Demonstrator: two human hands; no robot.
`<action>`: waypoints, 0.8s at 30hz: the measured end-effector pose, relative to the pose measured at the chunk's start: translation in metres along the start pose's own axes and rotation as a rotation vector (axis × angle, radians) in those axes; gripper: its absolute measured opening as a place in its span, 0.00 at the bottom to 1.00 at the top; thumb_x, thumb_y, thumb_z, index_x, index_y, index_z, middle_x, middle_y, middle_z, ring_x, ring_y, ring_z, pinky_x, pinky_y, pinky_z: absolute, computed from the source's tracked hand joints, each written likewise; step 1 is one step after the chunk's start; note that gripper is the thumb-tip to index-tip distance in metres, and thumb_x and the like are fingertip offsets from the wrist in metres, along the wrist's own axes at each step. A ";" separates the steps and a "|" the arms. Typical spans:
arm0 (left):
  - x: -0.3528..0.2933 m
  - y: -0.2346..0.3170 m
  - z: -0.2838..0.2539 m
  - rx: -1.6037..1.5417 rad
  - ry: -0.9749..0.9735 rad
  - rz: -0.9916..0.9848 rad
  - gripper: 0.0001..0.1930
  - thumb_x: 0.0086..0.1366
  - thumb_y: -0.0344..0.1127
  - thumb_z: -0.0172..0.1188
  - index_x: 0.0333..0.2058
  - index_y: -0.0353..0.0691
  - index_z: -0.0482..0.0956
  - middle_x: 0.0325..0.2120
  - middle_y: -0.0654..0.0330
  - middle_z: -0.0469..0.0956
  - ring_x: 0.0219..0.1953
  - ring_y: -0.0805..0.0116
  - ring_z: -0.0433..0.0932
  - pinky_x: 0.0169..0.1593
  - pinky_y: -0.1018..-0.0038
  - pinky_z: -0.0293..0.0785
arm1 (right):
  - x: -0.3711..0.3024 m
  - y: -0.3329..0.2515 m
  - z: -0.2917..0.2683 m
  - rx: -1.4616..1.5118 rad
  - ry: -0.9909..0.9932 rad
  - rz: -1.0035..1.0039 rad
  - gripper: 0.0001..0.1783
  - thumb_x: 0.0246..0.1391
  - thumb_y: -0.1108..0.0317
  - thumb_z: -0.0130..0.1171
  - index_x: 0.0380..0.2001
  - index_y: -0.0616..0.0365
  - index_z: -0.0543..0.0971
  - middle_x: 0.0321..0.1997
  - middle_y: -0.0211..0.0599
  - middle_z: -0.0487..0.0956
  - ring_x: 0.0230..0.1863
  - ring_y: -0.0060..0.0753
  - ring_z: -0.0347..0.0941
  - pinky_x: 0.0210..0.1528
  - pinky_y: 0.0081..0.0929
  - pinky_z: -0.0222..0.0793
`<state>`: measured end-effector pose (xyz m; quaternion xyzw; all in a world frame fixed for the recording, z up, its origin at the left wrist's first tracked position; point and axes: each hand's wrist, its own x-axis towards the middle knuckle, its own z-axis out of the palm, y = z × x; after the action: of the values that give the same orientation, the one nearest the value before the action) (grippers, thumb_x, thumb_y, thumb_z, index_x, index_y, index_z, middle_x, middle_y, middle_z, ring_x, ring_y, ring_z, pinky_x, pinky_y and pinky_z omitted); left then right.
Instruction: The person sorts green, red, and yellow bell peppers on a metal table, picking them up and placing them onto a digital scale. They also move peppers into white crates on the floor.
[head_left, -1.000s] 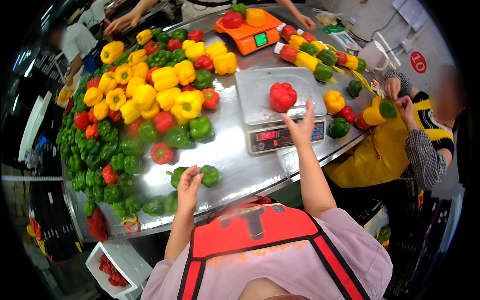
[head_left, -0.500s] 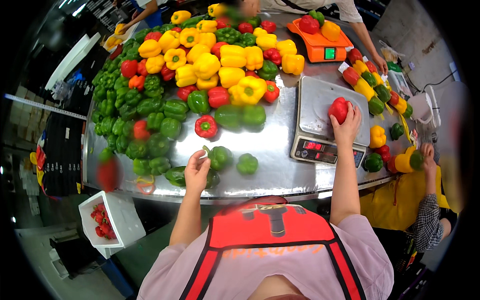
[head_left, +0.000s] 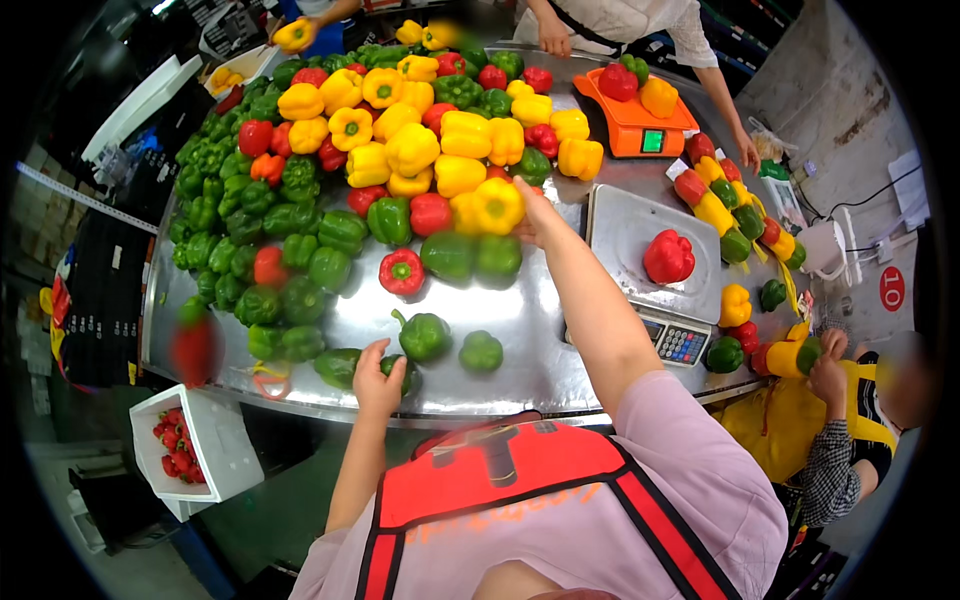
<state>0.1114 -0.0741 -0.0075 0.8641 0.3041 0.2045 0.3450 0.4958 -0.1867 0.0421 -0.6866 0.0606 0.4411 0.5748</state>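
Left fingers (head_left: 373,353) and right fingers (head_left: 527,194) having unclear grip, the yellow pepper (head_left: 498,206) beside the right seems firm, slippery, best held around its sides.

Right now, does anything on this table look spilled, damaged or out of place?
Nothing stands out: a red pepper sits on the silver scale, and loose peppers lie on the metal table, with no spill visible. Two green peppers near the middle are too blurred to check closely.
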 end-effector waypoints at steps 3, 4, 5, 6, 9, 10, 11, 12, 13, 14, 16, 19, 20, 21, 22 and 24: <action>0.001 0.005 0.005 -0.039 0.047 -0.048 0.18 0.55 0.33 0.64 0.45 0.36 0.77 0.40 0.53 0.77 0.40 0.59 0.78 0.45 0.68 0.73 | 0.010 0.008 -0.006 0.257 -0.122 -0.030 0.35 0.53 0.39 0.55 0.55 0.52 0.67 0.52 0.41 0.74 0.54 0.39 0.70 0.56 0.38 0.64; 0.003 0.007 0.004 -0.062 0.055 -0.063 0.17 0.55 0.33 0.64 0.44 0.36 0.77 0.39 0.53 0.78 0.40 0.59 0.78 0.45 0.68 0.73 | 0.007 0.012 -0.006 0.330 -0.138 -0.127 0.34 0.53 0.44 0.57 0.56 0.51 0.66 0.54 0.40 0.73 0.55 0.39 0.69 0.57 0.38 0.63; 0.004 0.009 0.003 -0.053 0.042 -0.065 0.17 0.55 0.33 0.64 0.44 0.36 0.77 0.39 0.53 0.78 0.40 0.59 0.78 0.45 0.68 0.73 | 0.000 0.020 -0.005 0.404 -0.153 -0.222 0.34 0.52 0.48 0.59 0.58 0.51 0.64 0.55 0.39 0.72 0.57 0.38 0.68 0.57 0.37 0.63; 0.005 0.010 0.000 -0.045 0.027 -0.066 0.17 0.55 0.33 0.64 0.44 0.35 0.77 0.39 0.53 0.78 0.40 0.59 0.78 0.45 0.68 0.73 | -0.008 0.028 -0.005 0.479 -0.165 -0.320 0.34 0.52 0.53 0.61 0.59 0.50 0.62 0.57 0.38 0.70 0.58 0.38 0.67 0.58 0.37 0.63; 0.002 0.005 0.000 -0.035 0.019 -0.050 0.16 0.55 0.34 0.64 0.43 0.36 0.78 0.39 0.52 0.78 0.40 0.57 0.78 0.45 0.67 0.73 | -0.052 0.038 -0.008 0.505 -0.145 -0.517 0.41 0.48 0.67 0.65 0.63 0.52 0.57 0.60 0.38 0.67 0.59 0.37 0.66 0.59 0.35 0.63; 0.003 0.003 0.001 -0.041 0.022 -0.035 0.16 0.54 0.34 0.64 0.42 0.37 0.78 0.39 0.52 0.78 0.40 0.56 0.78 0.44 0.66 0.73 | -0.060 0.042 -0.015 0.431 -0.113 -0.626 0.41 0.48 0.68 0.64 0.64 0.53 0.56 0.60 0.37 0.67 0.59 0.37 0.65 0.60 0.36 0.63; 0.003 0.003 0.002 -0.044 0.028 -0.029 0.16 0.55 0.34 0.64 0.42 0.37 0.78 0.38 0.52 0.78 0.40 0.56 0.78 0.44 0.66 0.73 | -0.067 0.047 -0.024 0.353 -0.079 -0.733 0.41 0.48 0.69 0.64 0.64 0.55 0.56 0.60 0.37 0.67 0.60 0.36 0.65 0.60 0.36 0.63; 0.003 0.003 0.001 -0.038 0.006 -0.057 0.16 0.55 0.34 0.64 0.42 0.37 0.78 0.39 0.53 0.78 0.40 0.56 0.78 0.45 0.66 0.73 | -0.072 0.051 -0.033 0.271 -0.046 -0.836 0.42 0.49 0.71 0.63 0.65 0.56 0.55 0.61 0.36 0.66 0.60 0.35 0.65 0.60 0.37 0.63; 0.003 0.001 0.001 -0.034 0.006 -0.056 0.16 0.55 0.34 0.64 0.42 0.37 0.78 0.39 0.53 0.78 0.40 0.56 0.78 0.45 0.66 0.73 | -0.076 0.053 -0.042 0.226 -0.006 -0.859 0.44 0.46 0.74 0.64 0.65 0.59 0.55 0.61 0.39 0.66 0.61 0.35 0.64 0.60 0.35 0.63; 0.002 -0.001 0.001 -0.029 0.006 -0.057 0.16 0.55 0.35 0.64 0.42 0.38 0.78 0.39 0.53 0.78 0.40 0.56 0.77 0.45 0.66 0.73 | -0.080 0.055 -0.049 0.207 0.017 -0.877 0.44 0.45 0.73 0.65 0.64 0.59 0.56 0.60 0.40 0.66 0.60 0.36 0.64 0.60 0.34 0.63; 0.002 -0.002 0.003 -0.032 0.002 -0.052 0.16 0.55 0.35 0.64 0.42 0.38 0.78 0.38 0.53 0.79 0.40 0.56 0.77 0.45 0.66 0.72 | -0.084 0.059 -0.057 0.172 0.051 -0.908 0.45 0.42 0.70 0.68 0.63 0.59 0.57 0.58 0.43 0.67 0.59 0.37 0.66 0.60 0.33 0.63; 0.003 -0.002 0.003 -0.020 -0.012 -0.045 0.16 0.55 0.35 0.64 0.42 0.37 0.78 0.37 0.52 0.79 0.40 0.56 0.77 0.46 0.66 0.72 | -0.090 0.068 -0.051 -0.320 0.360 -0.952 0.46 0.41 0.70 0.66 0.64 0.57 0.57 0.58 0.44 0.64 0.59 0.40 0.65 0.62 0.33 0.61; 0.004 -0.001 0.003 -0.024 -0.009 -0.041 0.16 0.55 0.35 0.64 0.42 0.37 0.78 0.37 0.52 0.79 0.40 0.56 0.77 0.45 0.66 0.72 | -0.087 0.072 -0.045 -0.413 0.451 -0.951 0.46 0.39 0.69 0.67 0.64 0.57 0.58 0.57 0.46 0.63 0.58 0.43 0.64 0.61 0.34 0.61; 0.005 -0.001 0.002 -0.026 -0.005 -0.038 0.16 0.55 0.35 0.64 0.42 0.37 0.78 0.38 0.52 0.79 0.40 0.56 0.78 0.45 0.66 0.72 | -0.079 0.078 -0.036 -0.506 0.539 -0.948 0.47 0.38 0.68 0.67 0.63 0.56 0.58 0.56 0.47 0.63 0.58 0.46 0.63 0.61 0.35 0.61; 0.005 -0.001 0.002 -0.029 -0.002 -0.039 0.16 0.55 0.35 0.64 0.42 0.37 0.78 0.38 0.52 0.79 0.40 0.56 0.78 0.45 0.66 0.72 | -0.070 0.085 -0.029 -0.602 0.626 -0.941 0.48 0.37 0.67 0.68 0.63 0.56 0.58 0.55 0.49 0.62 0.57 0.48 0.63 0.61 0.36 0.61; 0.005 0.000 0.001 -0.031 0.002 -0.030 0.16 0.55 0.35 0.64 0.42 0.36 0.78 0.38 0.52 0.79 0.40 0.57 0.78 0.45 0.66 0.73 | -0.048 0.098 -0.025 -0.522 0.654 -0.884 0.48 0.35 0.65 0.69 0.62 0.55 0.59 0.56 0.53 0.61 0.58 0.55 0.59 0.62 0.40 0.59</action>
<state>0.1156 -0.0717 -0.0078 0.8539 0.3140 0.2050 0.3609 0.4226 -0.2603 0.0012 -0.8648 -0.1670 -0.0729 0.4679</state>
